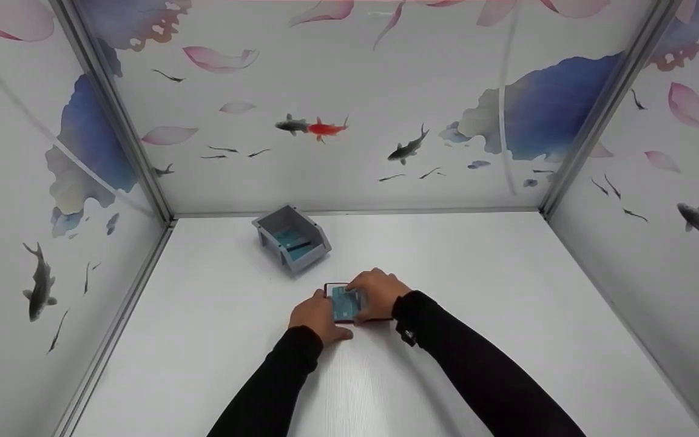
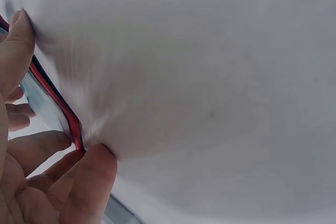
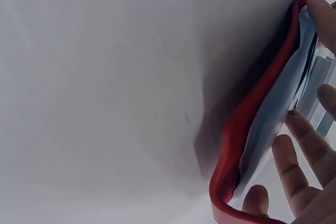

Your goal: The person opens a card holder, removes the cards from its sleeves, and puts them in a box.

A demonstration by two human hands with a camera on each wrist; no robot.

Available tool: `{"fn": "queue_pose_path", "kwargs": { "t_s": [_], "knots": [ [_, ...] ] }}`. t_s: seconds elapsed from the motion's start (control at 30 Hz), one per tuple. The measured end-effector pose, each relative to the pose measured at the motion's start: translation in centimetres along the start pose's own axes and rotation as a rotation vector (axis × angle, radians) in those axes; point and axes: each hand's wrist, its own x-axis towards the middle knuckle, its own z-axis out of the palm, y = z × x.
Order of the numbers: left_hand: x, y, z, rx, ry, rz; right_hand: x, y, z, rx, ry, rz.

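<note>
A card wallet [image 3: 229, 145] with a red edge and dark inside lies open on the white table between the two hands. On it is a light blue card [image 1: 343, 305], its right part covered by the right hand. My left hand [image 1: 319, 317] grips the wallet's left edge; in the left wrist view the fingers pinch the red rim [image 2: 73, 127] at a corner. My right hand [image 1: 380, 294] spans the blue card, thumb at its near edge and fingers at its far edge. In the right wrist view a clear sleeve [image 3: 278, 98] bulges above the red rim.
A grey plastic bin [image 1: 319, 258] stands behind the wallet, slightly left, with blue cards [image 1: 289, 238] inside. White panels [image 1: 355, 182] printed with fish and petals enclose the table [image 1: 477, 273] at the back and both sides, joined by metal posts [image 1: 107, 109].
</note>
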Motion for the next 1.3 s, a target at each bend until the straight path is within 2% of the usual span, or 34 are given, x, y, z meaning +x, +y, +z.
{"fn": "queue_pose_path", "kwargs": {
  "t_s": [0.33,0.57,0.67,0.8,0.9,1.03,1.17,1.3],
  "knots": [
    [0.3,0.1,0.2,0.039,-0.015,-0.019,-0.4,-0.1,-0.6,-0.036,0.014,0.008],
    [-0.4,1.1,-1.2,0.066,-0.047,-0.041,-1.0,1.0,-1.9,0.006,0.035,-0.006],
    [-0.6,1.3,-1.6,0.067,-0.050,-0.030,-1.3,1.4,-2.7,0.023,0.048,0.000],
    [-0.3,1.0,-0.9,0.072,-0.029,-0.002,-1.0,1.3,-4.0,0.025,0.084,-0.001],
    [-0.1,0.6,-0.7,0.062,-0.016,0.003,0.5,0.3,-5.0,0.017,0.131,-0.018],
    [0.1,0.6,-1.0,0.045,-0.026,-0.018,3.1,-1.3,-5.9,-0.018,0.238,-0.045],
    [0.2,0.5,-0.8,0.026,-0.027,-0.025,5.9,-2.8,-5.8,-0.062,0.343,-0.048],
    [0.1,0.2,-0.2,-0.003,0.003,-0.010,8.6,-4.6,-5.1,-0.099,0.363,-0.006]
  ]
}}
